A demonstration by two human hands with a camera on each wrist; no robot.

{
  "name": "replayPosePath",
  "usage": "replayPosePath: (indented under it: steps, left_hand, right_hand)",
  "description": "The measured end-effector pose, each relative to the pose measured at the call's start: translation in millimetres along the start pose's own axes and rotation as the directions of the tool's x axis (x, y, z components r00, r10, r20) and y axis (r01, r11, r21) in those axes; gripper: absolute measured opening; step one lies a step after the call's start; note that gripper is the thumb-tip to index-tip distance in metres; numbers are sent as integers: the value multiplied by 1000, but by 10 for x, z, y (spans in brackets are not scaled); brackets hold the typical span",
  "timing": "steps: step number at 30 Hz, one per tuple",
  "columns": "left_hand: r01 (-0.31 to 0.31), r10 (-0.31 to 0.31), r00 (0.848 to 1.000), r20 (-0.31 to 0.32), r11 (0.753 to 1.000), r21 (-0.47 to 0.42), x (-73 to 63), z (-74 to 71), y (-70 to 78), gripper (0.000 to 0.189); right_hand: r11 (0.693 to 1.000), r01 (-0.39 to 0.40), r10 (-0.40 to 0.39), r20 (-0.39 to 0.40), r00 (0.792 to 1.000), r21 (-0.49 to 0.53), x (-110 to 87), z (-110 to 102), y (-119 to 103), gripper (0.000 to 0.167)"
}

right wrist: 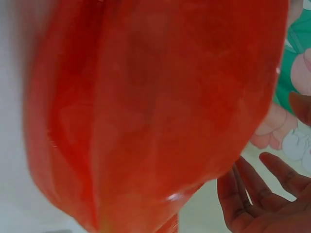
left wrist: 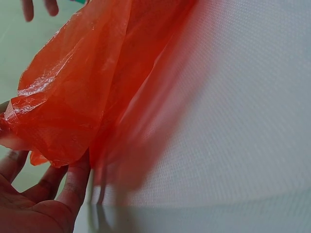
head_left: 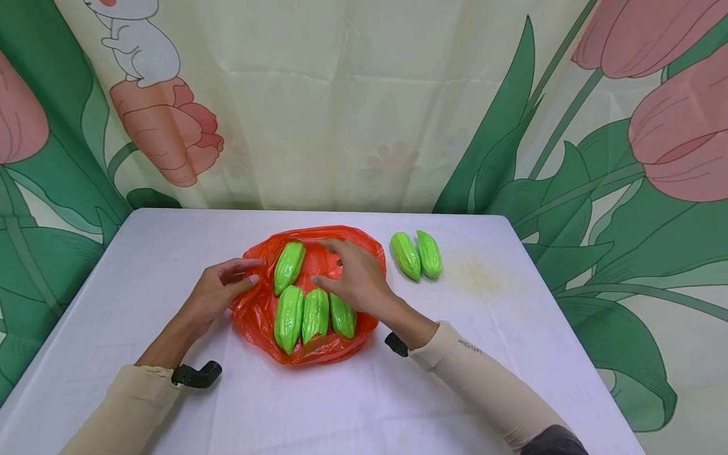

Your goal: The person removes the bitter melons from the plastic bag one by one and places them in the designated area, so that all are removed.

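A red plastic bag (head_left: 258, 328) lies spread wide at mid-table, its mouth facing up. Inside it are several glossy green ridged gourds (head_left: 289, 319), one at the upper left and the rest side by side along the near edge. My left hand (head_left: 213, 291) holds the bag's left rim; in the left wrist view, red film (left wrist: 73, 92) lies across its fingers. Over the right part of the bag is my right hand (head_left: 355, 278), thumb and fingers spread with nothing between them. The right wrist view is mostly filled by the bag's outer side (right wrist: 155, 107).
Two more green gourds (head_left: 406, 256) lie next to each other on the white-covered table (head_left: 455, 379), right of the bag. A yellowish stain marks the cloth beside them. Behind the table hangs a curtain (head_left: 341, 126) printed with tulips, a rabbit and a carrot.
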State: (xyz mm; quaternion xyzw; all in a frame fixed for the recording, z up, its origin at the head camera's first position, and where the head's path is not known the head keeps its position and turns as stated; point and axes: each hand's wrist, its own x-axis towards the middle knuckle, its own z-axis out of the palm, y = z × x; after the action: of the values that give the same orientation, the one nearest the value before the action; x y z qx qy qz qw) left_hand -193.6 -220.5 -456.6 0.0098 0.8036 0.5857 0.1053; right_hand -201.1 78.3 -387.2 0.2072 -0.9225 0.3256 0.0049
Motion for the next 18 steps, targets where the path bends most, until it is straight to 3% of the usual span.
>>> replayPosePath:
  steps: [9,18]
  left_hand:
    - [10,-10,1000,-2,1000,5,-16,-10,34,53]
    - [9,-9,1000,7,1000,-4,-18,-11,42,53]
  right_hand:
    - [999,-26,27,19,999,-44,249,82,-179,63]
    - [993,-62,68,60,996,-99,463,212,-217,68]
